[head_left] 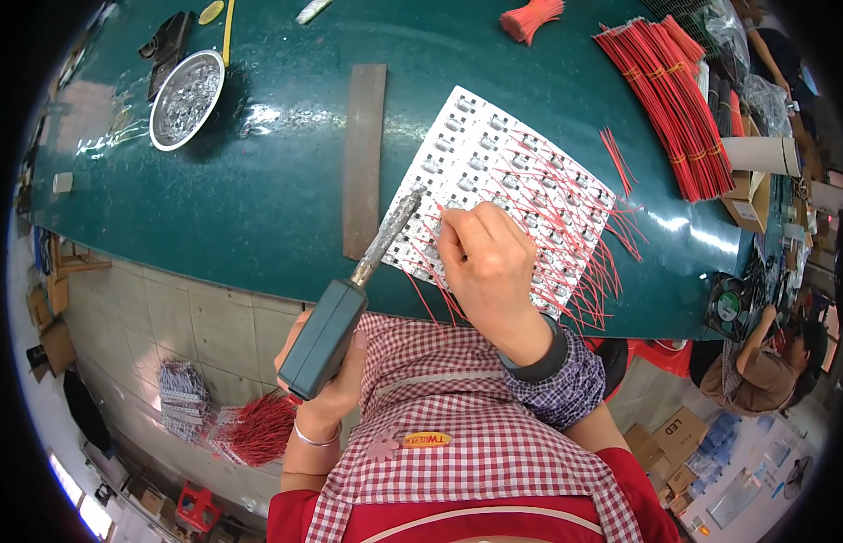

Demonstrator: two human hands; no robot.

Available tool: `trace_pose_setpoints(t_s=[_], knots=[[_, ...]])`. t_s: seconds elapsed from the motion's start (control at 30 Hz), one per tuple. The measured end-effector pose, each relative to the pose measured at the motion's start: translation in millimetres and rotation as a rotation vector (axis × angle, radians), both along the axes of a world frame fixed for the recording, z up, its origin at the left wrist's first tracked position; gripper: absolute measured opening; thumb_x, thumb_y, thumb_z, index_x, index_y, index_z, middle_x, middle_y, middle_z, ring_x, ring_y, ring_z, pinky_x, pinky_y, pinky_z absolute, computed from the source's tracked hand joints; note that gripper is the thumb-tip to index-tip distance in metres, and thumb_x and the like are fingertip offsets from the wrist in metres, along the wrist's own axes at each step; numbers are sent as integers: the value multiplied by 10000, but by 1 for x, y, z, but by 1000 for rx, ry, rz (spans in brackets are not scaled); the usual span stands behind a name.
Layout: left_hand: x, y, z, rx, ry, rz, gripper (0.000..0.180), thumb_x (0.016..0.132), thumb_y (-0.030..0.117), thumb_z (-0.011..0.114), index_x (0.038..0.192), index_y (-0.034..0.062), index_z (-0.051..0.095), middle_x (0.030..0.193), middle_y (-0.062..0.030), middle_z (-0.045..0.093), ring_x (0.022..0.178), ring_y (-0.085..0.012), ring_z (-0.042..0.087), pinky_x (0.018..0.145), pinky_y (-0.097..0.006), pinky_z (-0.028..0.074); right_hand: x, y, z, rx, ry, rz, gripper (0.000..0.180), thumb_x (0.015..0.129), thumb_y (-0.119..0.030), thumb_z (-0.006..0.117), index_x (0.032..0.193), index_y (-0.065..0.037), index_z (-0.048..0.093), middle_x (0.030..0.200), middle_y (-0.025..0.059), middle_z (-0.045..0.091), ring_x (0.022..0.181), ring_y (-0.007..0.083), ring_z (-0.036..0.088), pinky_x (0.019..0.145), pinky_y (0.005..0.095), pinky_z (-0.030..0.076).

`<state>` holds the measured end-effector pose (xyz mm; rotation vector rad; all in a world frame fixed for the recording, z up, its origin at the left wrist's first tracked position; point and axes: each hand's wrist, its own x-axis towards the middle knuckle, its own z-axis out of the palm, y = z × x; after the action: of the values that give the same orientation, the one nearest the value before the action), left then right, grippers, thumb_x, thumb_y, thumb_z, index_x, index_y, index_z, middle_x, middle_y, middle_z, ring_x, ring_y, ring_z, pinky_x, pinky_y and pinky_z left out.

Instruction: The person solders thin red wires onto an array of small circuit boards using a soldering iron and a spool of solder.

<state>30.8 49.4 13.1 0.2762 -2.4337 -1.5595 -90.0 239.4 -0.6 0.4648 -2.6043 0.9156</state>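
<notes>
The left hand (326,385) grips a soldering iron (349,294) whose tip touches the near left edge of the white circuit panel (494,149). The right hand (485,262) rests on that panel, pinching a red wire (440,217). Left of the panel lies a metal strip (364,158); red wire bundles (675,100) lie to its right.

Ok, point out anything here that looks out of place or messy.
A few loose red wires lie scattered on the green table just right of the white circuit panel, apart from the tied red wire bundles. Otherwise nothing stands out.
</notes>
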Motion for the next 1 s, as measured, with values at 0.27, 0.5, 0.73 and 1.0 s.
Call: trace_pose_setpoints(t_s=[0.27, 0.5, 0.73, 1.0], knots=[[-1, 3, -2, 39, 4, 3, 277, 738, -91, 751, 1010, -88, 697, 963, -191, 707, 827, -289, 708, 734, -342, 565, 3, 4, 5, 1, -41, 0, 164, 755, 49, 757, 881, -27, 685, 724, 106, 561, 638, 278, 604, 559, 398, 479], [-5, 1, 2, 2, -11, 3, 274, 744, -82, 751, 1013, -83, 704, 975, -189, 710, 830, -280, 711, 738, -334, 565, 19, 47, 67, -18, -254, 125, 145, 812, 22, 720, 945, -26, 692, 785, 99, 565, 735, 277, 605, 626, 385, 492], [-6, 4, 1, 38, -60, 42, 265, 744, -75, 755, 1006, -71, 714, 971, -183, 712, 828, -276, 711, 732, -331, 565, -17, 37, 43, -46, -112, 158, 133, 811, 33, 721, 928, -21, 688, 797, 103, 572, 750, 285, 606, 647, 393, 491], [-12, 6, 1, -11, 53, -13, 251, 746, -83, 746, 995, -69, 717, 981, -174, 715, 834, -278, 714, 720, -326, 568, -27, 30, 2, -92, -72, 205, 142, 798, 49, 694, 914, -28, 666, 800, 101, 552, 758, 286, 604, 647, 402, 497]])
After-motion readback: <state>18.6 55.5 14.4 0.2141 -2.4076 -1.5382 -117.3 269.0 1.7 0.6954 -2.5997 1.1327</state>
